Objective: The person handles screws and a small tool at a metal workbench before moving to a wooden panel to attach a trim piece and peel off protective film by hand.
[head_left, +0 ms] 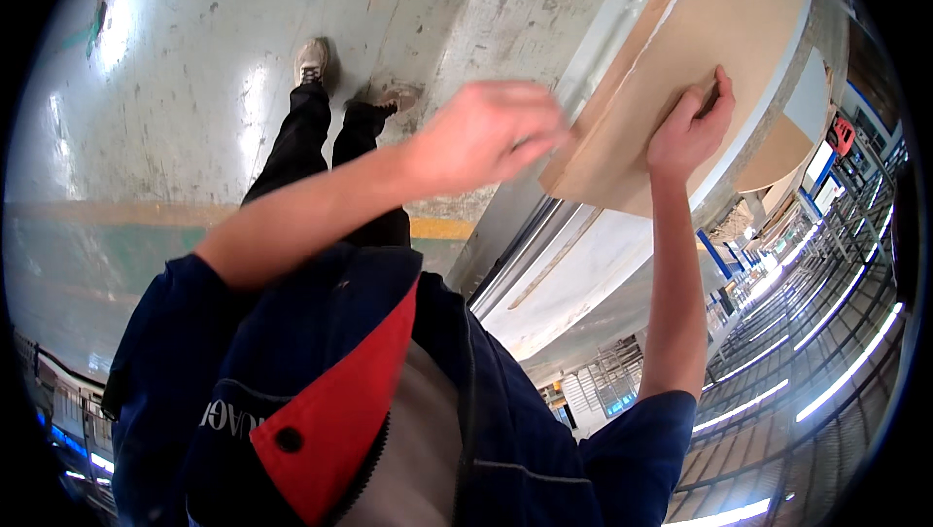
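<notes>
A large flat brown board (743, 12), cardboard or fibreboard, lies on a pale work surface at the upper right. A thin, uneven whitish line runs along it near its left side. My right hand (692, 128) rests on the board, thumb and fingers apart, with a dark shadow between them. Just off the board's left edge is my left hand (491, 133), its fingers bent and smeared by motion. Whether it pinches anything small cannot be made out.
Beneath the board is a white bench (593, 260) with a metal rail (515, 255) along its side. More brown pieces (773, 153) lie beyond the board. The worn grey floor (214, 70) has a yellow stripe (442, 228). A red object (842, 135) stands farther off.
</notes>
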Demonstrator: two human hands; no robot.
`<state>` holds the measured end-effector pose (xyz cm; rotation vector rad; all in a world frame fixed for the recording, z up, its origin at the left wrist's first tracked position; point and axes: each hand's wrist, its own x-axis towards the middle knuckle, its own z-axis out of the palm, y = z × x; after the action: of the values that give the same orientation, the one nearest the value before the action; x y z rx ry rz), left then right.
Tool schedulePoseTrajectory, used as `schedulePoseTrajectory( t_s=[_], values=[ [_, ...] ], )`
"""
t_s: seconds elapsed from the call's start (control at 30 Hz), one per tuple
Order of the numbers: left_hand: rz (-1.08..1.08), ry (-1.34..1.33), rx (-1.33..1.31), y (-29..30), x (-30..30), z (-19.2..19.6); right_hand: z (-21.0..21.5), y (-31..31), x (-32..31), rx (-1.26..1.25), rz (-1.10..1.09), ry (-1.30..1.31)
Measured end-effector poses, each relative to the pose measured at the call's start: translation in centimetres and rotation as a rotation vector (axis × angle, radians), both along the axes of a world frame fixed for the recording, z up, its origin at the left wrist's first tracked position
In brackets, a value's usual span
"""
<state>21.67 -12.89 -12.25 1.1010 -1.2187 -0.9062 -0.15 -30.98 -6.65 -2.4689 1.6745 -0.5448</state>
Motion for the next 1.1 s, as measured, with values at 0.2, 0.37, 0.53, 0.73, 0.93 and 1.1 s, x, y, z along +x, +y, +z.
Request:
schedulePoseTrajectory(
  t_s=[0.2, 0.37, 0.53, 0.73, 0.93, 1.1],
  values=[
    [-0.058, -0.12, 0.022, 0.7, -1.2, 0.4, -0.1, 0.1, 0.4, 0.017, 0.006, -0.012],
    [-0.116, 0.003, -0.07, 4.4, -1.8, -0.2, -0.1, 0.2, 0.4, 0.039, -0.021, -0.022],
    [0.018, -0.014, 0.006, 0.8, -1.4, 0.4, 0.3, 0.1, 0.4, 0.04, -0.025, -0.011],
    [-0.081, -0.024, -0.053, 5.1, -2.5, -0.1, 0.0, 0.2, 0.0, 0.027, -0.03, -0.023],
    [0.038, 0.01, -0.022, 0.3, -1.8, 0.1, 0.0, 0.1, 0.0, 0.026, -0.026, -0.015],
    [-0.085, -0.007, -0.061, 5.8, -3.6, -0.6, -0.2, 0.2, -0.3, 0.017, -0.008, -0.035]
  ],
)
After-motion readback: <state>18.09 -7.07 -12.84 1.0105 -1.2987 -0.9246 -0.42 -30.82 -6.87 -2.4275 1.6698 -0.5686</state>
